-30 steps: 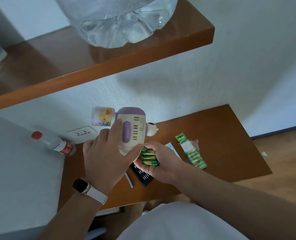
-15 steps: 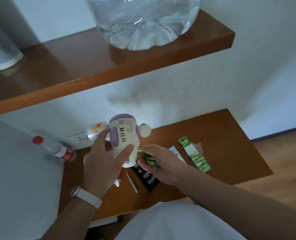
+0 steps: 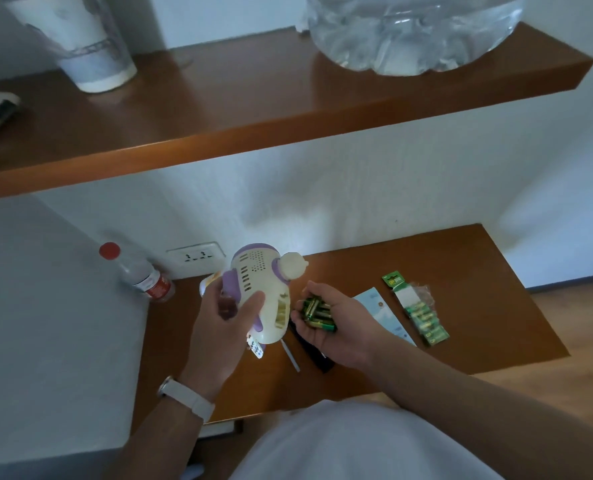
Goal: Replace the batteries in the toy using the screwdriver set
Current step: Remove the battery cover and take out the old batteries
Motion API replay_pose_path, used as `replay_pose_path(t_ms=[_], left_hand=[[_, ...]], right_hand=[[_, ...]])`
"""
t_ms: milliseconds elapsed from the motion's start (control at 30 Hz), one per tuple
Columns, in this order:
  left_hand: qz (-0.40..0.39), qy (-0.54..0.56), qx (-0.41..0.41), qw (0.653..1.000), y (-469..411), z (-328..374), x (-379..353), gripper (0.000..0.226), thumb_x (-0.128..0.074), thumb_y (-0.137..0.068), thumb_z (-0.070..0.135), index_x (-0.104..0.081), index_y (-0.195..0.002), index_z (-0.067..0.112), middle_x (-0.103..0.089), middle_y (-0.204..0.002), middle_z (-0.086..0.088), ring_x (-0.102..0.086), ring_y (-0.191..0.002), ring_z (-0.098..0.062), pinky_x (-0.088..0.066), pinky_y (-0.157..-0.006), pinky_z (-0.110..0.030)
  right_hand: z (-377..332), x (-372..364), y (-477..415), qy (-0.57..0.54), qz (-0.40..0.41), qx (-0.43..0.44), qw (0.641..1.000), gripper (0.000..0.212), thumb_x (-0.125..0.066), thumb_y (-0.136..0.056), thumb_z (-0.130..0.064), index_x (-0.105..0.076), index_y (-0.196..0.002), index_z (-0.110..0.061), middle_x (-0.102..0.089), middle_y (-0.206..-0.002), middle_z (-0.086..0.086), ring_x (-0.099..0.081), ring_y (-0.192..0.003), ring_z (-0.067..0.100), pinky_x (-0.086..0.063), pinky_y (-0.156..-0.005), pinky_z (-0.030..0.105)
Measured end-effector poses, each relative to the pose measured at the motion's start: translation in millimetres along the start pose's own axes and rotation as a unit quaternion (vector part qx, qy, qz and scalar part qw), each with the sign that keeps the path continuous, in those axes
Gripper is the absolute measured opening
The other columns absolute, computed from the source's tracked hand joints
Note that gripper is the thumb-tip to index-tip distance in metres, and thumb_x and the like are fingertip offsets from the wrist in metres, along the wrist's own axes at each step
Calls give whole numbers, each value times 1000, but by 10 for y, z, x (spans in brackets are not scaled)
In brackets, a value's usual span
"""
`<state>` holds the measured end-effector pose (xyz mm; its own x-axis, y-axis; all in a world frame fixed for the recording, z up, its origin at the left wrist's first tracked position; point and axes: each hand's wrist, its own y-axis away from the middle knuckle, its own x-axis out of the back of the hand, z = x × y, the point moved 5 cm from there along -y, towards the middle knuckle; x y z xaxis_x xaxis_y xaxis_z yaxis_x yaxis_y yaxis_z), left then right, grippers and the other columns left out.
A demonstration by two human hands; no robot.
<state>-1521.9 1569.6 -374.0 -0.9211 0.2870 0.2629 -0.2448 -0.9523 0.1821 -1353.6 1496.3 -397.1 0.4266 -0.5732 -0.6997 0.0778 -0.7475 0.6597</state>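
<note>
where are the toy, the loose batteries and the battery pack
toy (image 3: 260,276), head view, cream vented body
loose batteries (image 3: 317,315), head view, middle of the green bunch
battery pack (image 3: 426,323), head view, green cells in the wrapper

The left hand (image 3: 219,327) has turned the toy (image 3: 260,292) (open compartment now showing); the right hand (image 3: 336,327) has drawn away, batteries (image 3: 317,313) cupped in its palm.

Dim, bluish light; soft shadows on wall (image 3: 323,188); wide-angle bending at edges; slight blur overall
</note>
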Motion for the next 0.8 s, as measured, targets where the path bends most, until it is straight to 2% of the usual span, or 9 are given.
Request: replay_pose_path(t_ms=[67,167,267,367,467,533,633,733,800], left_hand=[[0,11,2,1000,-5,-57,99,44,-74,-77,53,-52,-115,57,-72,-107,14,-71,-100,-12,-63,-71,-29],[-11,55,18,998,-10,-192,254,49,-75,-80,51,-55,-124,42,-73,-106,14,-71,-101,-10,-59,-67,-21],[-25,117,48,992,-11,-376,412,54,-70,-76,58,-57,-125,38,-73,-105,18,-69,-102,-5,-57,-67,-17],[-39,147,73,986,-9,-587,550,65,-70,-75,63,-56,-131,34,-71,-116,8,-68,-110,-15,-60,-76,-25],[-61,187,91,976,-12,-786,669,66,-64,-80,60,-53,-137,30,-66,-131,-6,-62,-123,-31,-54,-99,-53],[-79,187,89,975,-17,-914,745,56,-55,-92,52,-50,-142,26,-62,-136,-12,-59,-126,-38,-46,-106,-63],[-80,202,120,969,-30,-1129,853,52,-49,-96,42,-48,-145,22,-62,-137,-15,-59,-127,-37,-43,-109,-61],[-65,240,149,957,-45,-1272,916,51,-53,-91,36,-53,-140,22,-67,-132,-13,-64,-121,-32,-50,-101,-51],[-58,255,150,953,-53,-1336,925,53,-55,-86,36,-54,-138,22,-68,-129,-11,-65,-120,-30,-51,-98,-48]], right_hand=[[108,-47,-51,33,-9,-8,999,15,-72,-88,-21,-67,-84,-7,-62,-80,13,-61,-75,23,-57,-59,31],[266,-104,-126,84,-16,-15,996,15,-71,-88,-23,-70,-80,-10,-62,-78,10,-60,-67,20,-51,-58,25],[432,-151,-207,149,9,-20,989,10,-70,-88,-20,-70,-85,-10,-61,-77,8,-57,-64,17,-47,-56,24],[628,-236,-316,229,23,-15,973,9,-65,-91,-18,-66,-85,-11,-58,-79,8,-53,-65,16,-42,-57,26],[803,-308,-432,275,32,-10,961,14,-63,-92,-19,-65,-80,-14,-58,-82,8,-52,-68,17,-42,-63,29],[901,-344,-515,294,40,-14,955,12,-61,-94,-22,-63,-84,-15,-58,-81,7,-52,-67,16,-42,-61,28],[1042,-386,-662,311,33,-18,950,14,-55,-99,-25,-58,-89,-15,-59,-78,6,-52,-63,14,-41,-56,26],[1177,-386,-792,308,17,-21,951,20,-53,-101,-28,-56,-84,-17,-60,-73,5,-51,-60,15,-39,-53,26],[1257,-367,-861,300,13,-22,954,23,-52,-102,-29,-55,-83,-17,-60,-72,4,-51,-60,14,-39,-54,26]])
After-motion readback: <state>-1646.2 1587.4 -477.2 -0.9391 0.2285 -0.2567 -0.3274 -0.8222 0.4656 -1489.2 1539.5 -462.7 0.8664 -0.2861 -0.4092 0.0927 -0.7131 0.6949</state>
